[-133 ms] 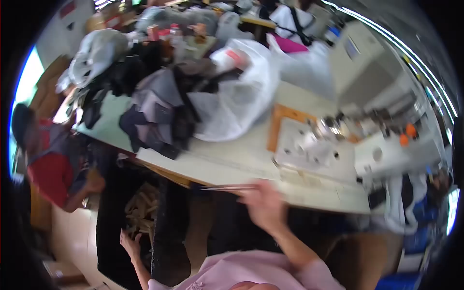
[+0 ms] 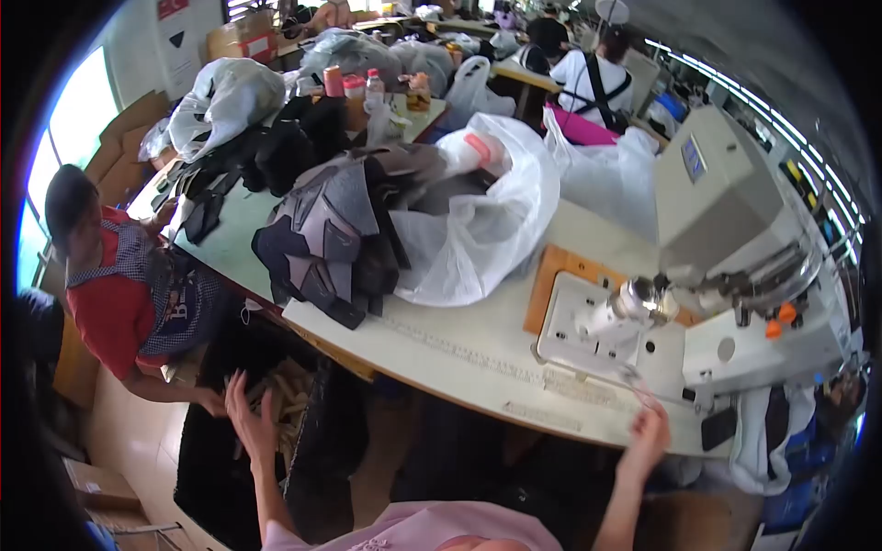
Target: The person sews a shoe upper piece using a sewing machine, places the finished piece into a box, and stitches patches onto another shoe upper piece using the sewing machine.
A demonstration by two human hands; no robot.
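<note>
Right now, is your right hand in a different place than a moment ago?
Yes. The right hand has moved rightward along the front of the table, closer to the sewing machine.

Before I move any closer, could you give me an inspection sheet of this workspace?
Surface: pale tabletop with ruler-like markings near the front edge.
Job's things: a thin metal tool beside the machine; a pile of dark and grey pieces partly against a white plastic bag.
Clutter: bottles and more bags behind.
Hands: right hand grips the tool; left hand is open by a dark bin.
Cables: nothing clearly seen.
Surroundings: a co-worker in red, one hand close to the left hand; others farther back.
</note>
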